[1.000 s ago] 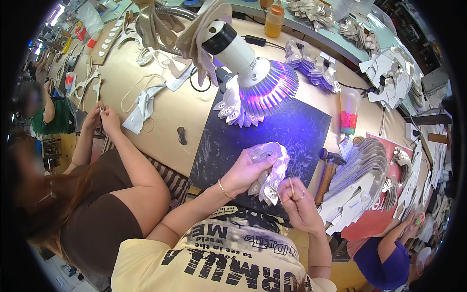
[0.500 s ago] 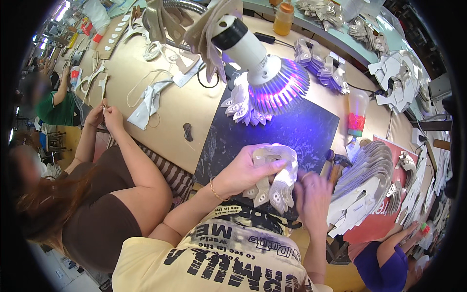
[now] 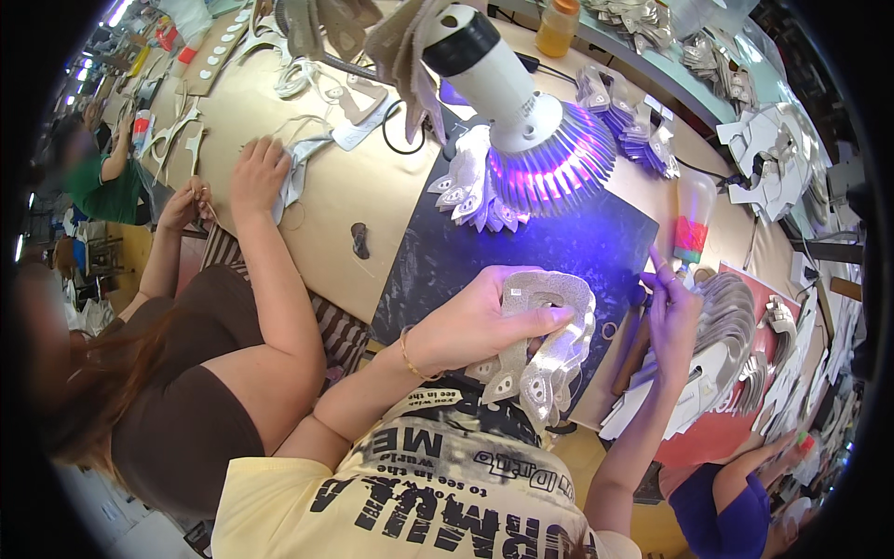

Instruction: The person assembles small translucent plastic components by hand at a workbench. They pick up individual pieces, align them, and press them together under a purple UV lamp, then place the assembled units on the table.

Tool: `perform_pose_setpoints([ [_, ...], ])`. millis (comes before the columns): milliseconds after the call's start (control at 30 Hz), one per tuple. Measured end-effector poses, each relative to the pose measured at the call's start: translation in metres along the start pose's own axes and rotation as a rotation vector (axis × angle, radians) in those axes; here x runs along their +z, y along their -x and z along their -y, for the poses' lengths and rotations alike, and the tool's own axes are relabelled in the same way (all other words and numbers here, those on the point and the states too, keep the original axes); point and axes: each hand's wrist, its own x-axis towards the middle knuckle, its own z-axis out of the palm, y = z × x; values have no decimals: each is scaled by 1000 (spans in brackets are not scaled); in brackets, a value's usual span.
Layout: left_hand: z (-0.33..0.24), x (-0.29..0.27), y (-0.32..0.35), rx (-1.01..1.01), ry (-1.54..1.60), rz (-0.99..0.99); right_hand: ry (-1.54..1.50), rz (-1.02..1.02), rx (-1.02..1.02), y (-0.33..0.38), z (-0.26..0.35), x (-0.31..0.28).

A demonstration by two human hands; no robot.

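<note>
My left hand (image 3: 470, 321) grips a small bundle of glittery beige, U-shaped shoe upper pieces (image 3: 543, 377), its thumb pressed across their top. The pieces hang over the near edge of a dark board (image 3: 447, 275), and their pointed ends show small cut holes. My right hand (image 3: 672, 317) is off to the right with its fingers apart, and I see nothing in it. Beside it lies a hammer, its wooden handle (image 3: 633, 352) showing and its head partly hidden by the hand. A clear bottle with a red and green band (image 3: 691, 228) stands just beyond that hand.
A lamp (image 3: 549, 154) glowing violet hangs low over the board, with fanned upper pieces (image 3: 480, 186) beside it. Stacked grey-white pieces (image 3: 722, 326) fill the right side. More pieces (image 3: 624, 116) and an amber jar (image 3: 557, 28) stand farther back. A co-worker's arm (image 3: 265, 242) reaches in at left.
My right hand has left the bundle and moved up and right, past the hammer toward the bottle. The left hand keeps the bundle, slightly farther right. The co-worker's hands have separated.
</note>
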Motion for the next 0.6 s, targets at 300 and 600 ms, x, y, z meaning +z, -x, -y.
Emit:
perform_pose_setpoints([
  [300,6,7,-16,-48,-9,102,539,-386,8,-13,3,5],
  [600,29,-6,-30,-95,-295,-37,-336,80,-250,20,73,25],
])
